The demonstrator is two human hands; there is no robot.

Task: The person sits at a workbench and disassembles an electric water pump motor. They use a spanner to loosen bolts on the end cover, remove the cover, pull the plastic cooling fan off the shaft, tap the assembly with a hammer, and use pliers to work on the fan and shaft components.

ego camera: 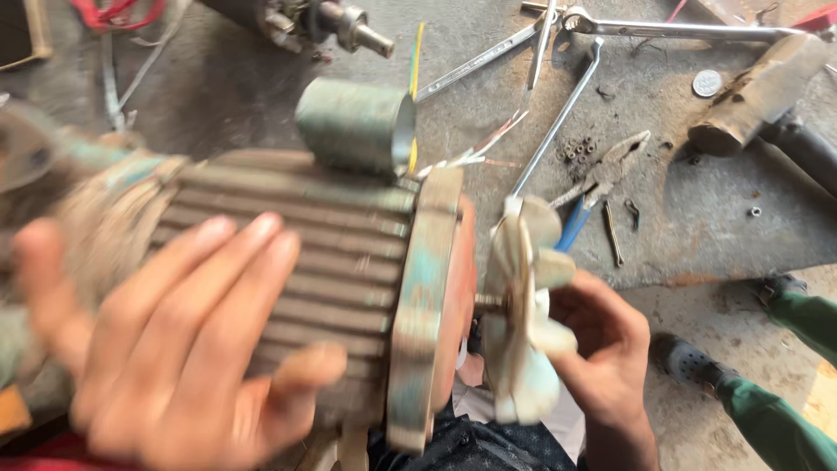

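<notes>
We're steadying the ribbed motor [331, 262] on our lap with the left hand [166, 340] lying spread on its fins while the right hand [602, 349] is pinching the white fan [520, 305] on the shaft end, so it probably needs a straight, even pull next.

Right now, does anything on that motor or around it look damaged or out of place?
Yes. The white plastic fan on the motor shaft, held by the right hand, has uneven, ragged-looking blades. The motor's green paint is worn. Small nuts lie loose on the floor by the pliers.
</notes>
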